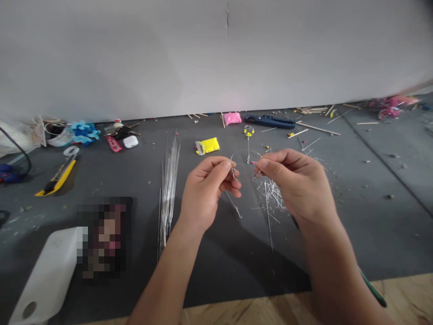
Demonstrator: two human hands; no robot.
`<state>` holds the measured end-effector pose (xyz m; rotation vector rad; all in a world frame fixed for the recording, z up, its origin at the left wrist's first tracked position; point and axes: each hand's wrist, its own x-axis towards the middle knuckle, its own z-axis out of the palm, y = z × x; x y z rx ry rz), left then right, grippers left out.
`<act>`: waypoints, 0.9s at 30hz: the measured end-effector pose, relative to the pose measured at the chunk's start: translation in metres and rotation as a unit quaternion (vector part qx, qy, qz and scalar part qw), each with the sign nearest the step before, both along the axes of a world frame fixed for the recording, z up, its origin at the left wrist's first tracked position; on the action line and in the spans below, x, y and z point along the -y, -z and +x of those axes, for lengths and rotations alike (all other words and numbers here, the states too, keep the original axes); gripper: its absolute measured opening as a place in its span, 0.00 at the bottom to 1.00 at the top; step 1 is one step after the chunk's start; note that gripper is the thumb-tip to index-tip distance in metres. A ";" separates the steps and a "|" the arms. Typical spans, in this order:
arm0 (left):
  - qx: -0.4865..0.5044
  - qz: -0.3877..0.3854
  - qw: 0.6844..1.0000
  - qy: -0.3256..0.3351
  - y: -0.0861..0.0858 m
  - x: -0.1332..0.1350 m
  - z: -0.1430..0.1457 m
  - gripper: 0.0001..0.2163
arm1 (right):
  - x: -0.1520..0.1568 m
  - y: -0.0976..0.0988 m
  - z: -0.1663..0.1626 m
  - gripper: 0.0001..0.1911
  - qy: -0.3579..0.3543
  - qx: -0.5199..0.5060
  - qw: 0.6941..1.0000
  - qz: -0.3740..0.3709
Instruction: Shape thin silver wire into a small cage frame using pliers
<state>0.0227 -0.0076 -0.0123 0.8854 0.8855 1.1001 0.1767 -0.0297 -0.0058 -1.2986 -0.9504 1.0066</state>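
Observation:
My left hand (206, 189) and my right hand (294, 180) are held up side by side over a dark grey mat (216, 253). Both pinch a thin silver wire (245, 155) that arcs between their fingertips; a twisted tail of it hangs below my left fingers. Under my right hand lies a heap of short wire offcuts (270, 192). Behind the hands stands a small wire stem with a yellow top (248, 135).
A bundle of long straight wires (168, 185) lies left of my hands. Yellow clay pack (208, 146), pink clay pack (232, 118), blue pliers (270, 121), wooden sticks, yellow utility knife (57, 177), white earbud case (130, 141), a white device (47, 275) at lower left.

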 end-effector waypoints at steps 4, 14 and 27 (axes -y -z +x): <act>0.020 -0.017 1.000 0.013 -0.001 0.000 0.002 0.04 | 0.001 0.000 0.000 0.04 -0.028 -0.047 0.998 0.022; 0.026 -0.002 1.000 0.001 0.000 0.000 0.002 0.04 | -0.002 -0.001 0.003 0.03 -0.077 -0.088 0.993 0.007; -0.083 0.094 0.990 -0.067 0.001 0.004 0.003 0.04 | -0.002 0.002 0.000 0.11 -0.020 0.035 0.999 -0.032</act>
